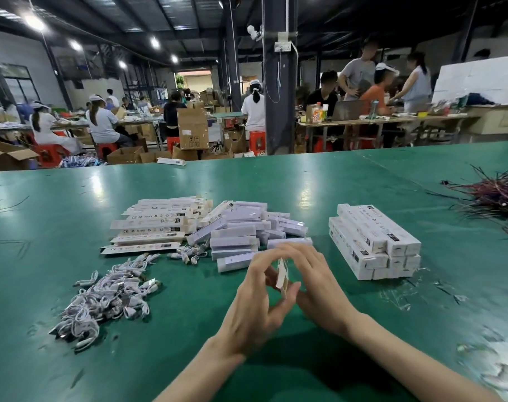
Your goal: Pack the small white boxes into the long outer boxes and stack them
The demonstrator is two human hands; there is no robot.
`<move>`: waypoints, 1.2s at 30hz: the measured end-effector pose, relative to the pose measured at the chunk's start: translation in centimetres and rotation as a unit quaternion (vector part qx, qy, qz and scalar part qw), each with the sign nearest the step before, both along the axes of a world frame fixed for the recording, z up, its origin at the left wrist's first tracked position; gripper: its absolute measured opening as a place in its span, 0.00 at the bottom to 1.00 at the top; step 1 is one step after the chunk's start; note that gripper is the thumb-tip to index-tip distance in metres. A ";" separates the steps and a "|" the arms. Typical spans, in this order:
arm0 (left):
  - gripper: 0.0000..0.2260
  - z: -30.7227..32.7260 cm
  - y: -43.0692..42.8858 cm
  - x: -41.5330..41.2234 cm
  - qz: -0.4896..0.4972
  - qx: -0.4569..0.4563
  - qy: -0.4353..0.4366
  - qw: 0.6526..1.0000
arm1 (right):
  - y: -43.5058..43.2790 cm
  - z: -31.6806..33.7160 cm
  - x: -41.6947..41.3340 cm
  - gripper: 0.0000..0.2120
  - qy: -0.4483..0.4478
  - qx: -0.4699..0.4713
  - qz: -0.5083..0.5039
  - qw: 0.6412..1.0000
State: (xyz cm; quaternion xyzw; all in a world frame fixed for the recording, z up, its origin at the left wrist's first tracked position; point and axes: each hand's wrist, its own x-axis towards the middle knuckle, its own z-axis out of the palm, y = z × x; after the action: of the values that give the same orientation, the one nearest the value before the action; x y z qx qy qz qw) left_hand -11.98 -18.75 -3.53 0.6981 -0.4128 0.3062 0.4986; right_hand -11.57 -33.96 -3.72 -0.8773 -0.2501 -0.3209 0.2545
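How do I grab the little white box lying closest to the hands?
Probably pinch the small white box across its two long sides, coming from above: it lies flat on the green table, long and narrow, with its top bare.

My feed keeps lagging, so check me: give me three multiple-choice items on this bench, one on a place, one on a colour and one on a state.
1. The stack of packed boxes stands:
A) left of the hands
B) right of the hands
C) on the floor

2. The table is:
A) red
B) white
C) green

3. The held box is:
A) gripped by both the left hand and the right hand
B) lying flat on the table
C) atop the stack

Answers:
1. B, the stack sits to the right of both hands.
2. C, the table top is green all over.
3. A, fingers of both hands close on the box above the table.
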 end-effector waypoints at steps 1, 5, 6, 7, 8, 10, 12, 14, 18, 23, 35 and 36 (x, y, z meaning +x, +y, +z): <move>0.23 0.1 0.2 0.1 0.009 0.002 0.009 1.000 | -0.1 0.1 0.0 0.26 -0.001 -0.004 0.003 1.000; 0.18 0.5 0.7 0.7 0.058 0.005 0.001 0.998 | -0.3 0.3 0.1 0.20 -0.027 -0.031 -0.017 0.999; 0.17 0.5 0.8 0.7 0.064 0.000 0.000 0.998 | -0.4 0.2 0.2 0.18 -0.035 -0.033 -0.013 0.999; 0.15 0.5 0.8 0.8 0.067 -0.005 -0.004 0.998 | -0.5 0.1 0.3 0.17 -0.044 -0.033 -0.008 0.998; 0.12 0.4 0.8 0.9 0.070 -0.011 -0.008 0.997 | -0.5 0.0 0.4 0.15 -0.054 -0.029 -0.003 0.998; 0.08 0.3 0.8 0.9 0.074 -0.029 -0.008 0.997 | -0.5 0.0 0.5 0.13 -0.075 -0.020 0.006 0.997; 0.07 0.3 0.7 0.9 0.079 -0.056 0.001 0.995 | -0.3 0.1 0.5 0.13 -0.099 -0.010 0.018 0.995; 0.07 0.3 0.6 0.9 0.074 -0.085 0.017 0.993 | -0.1 0.3 0.3 0.14 -0.117 0.007 0.035 0.992; 0.05 0.7 0.8 0.8 0.042 -0.118 0.080 0.989 | -0.1 0.5 0.3 0.05 -0.070 0.032 0.059 0.995; 0.16 1.2 1.3 0.9 0.041 -0.227 0.219 0.948 | -1.2 0.4 0.6 0.14 0.140 0.063 0.065 0.986; 0.19 1.1 1.2 1.3 -0.054 -0.250 0.319 0.913 | -1.1 2.3 -1.1 0.26 0.379 0.209 0.153 0.888; 0.19 1.0 1.1 1.3 -0.063 -0.242 0.332 0.910 | -1.0 2.5 -1.2 0.26 0.395 0.230 0.170 0.873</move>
State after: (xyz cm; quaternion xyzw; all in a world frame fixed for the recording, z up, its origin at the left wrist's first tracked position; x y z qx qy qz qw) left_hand -10.72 -17.63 -2.55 0.5901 -0.1801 0.1149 0.7785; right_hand -12.79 -34.97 -1.24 -0.7916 -0.1932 0.0520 0.5773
